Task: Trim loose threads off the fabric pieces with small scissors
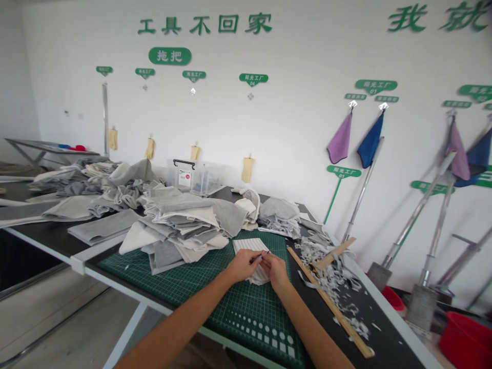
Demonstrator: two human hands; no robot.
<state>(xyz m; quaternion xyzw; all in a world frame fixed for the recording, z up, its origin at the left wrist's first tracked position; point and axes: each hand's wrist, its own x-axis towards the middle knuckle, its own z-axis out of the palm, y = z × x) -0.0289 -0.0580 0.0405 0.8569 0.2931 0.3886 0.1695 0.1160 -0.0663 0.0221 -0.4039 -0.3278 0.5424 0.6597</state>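
My left hand (pixel 244 265) is closed around a slim, dark, pen-like tool (pixel 255 259); its exact kind is too small to make out. Fingers pinched together, my right hand (pixel 275 268) meets the left at the tool's far end, and what it grips is hidden. Under both hands a white-and-grey striped cloth (pixel 246 246) lies on a green cutting mat (pixel 215 302) with grid lines. Just left of the hands rises a large pile of grey and cream cloth pieces (pixel 188 215).
Right of the mat lie a long wooden ruler (pixel 330 302), a shorter wooden strip (pixel 334 253) and scattered cloth scraps (pixel 338 282). More cloth heaps (pixel 279 215) and a clear plastic box (pixel 192 177) stand toward the wall. Mops (pixel 423 302) and a red bucket (pixel 467 338) are at right.
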